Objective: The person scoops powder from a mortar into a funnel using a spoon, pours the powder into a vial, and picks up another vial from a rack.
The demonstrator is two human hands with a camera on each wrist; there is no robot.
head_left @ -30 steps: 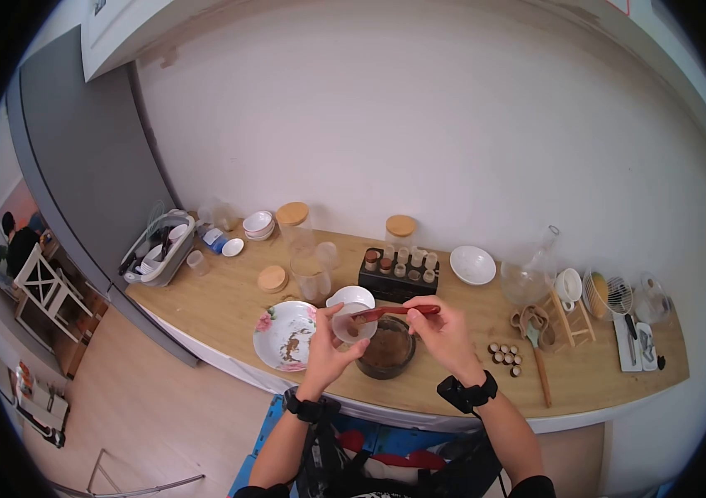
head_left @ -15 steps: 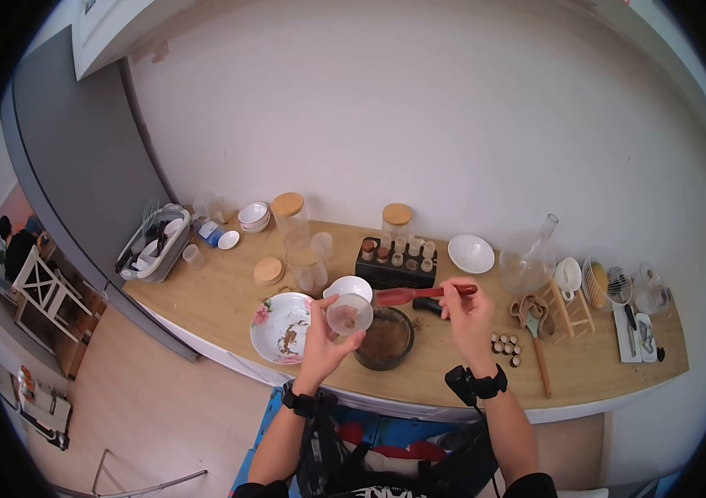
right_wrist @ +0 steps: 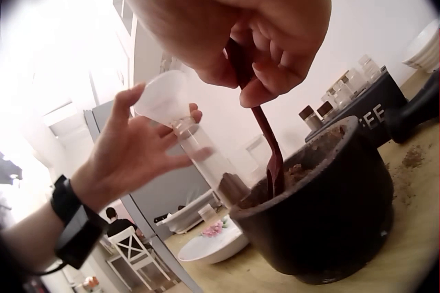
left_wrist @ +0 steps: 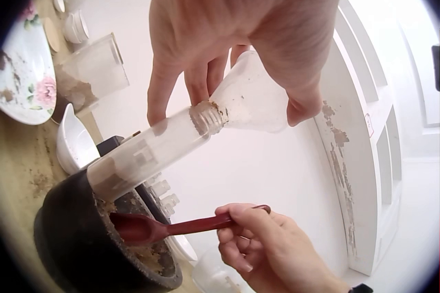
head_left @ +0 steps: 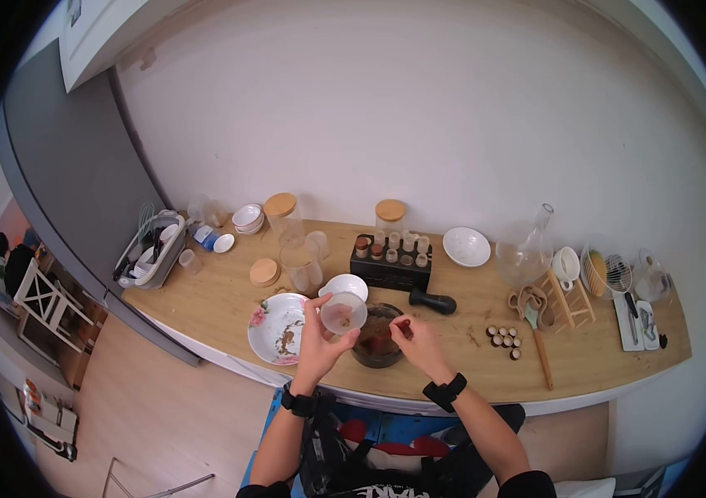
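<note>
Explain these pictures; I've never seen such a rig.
There is no robot, just a person's bare hands. The wide picture comes from a camera on the head; the closer two come from cameras worn on the left and right wrists. The left hand holds a clear tube topped by a funnel, with brown powder at its lower end. The right hand grips a red spoon dipped into a dark bowl. On the counter also stand a flowered plate and a rack of small bottles.
</note>
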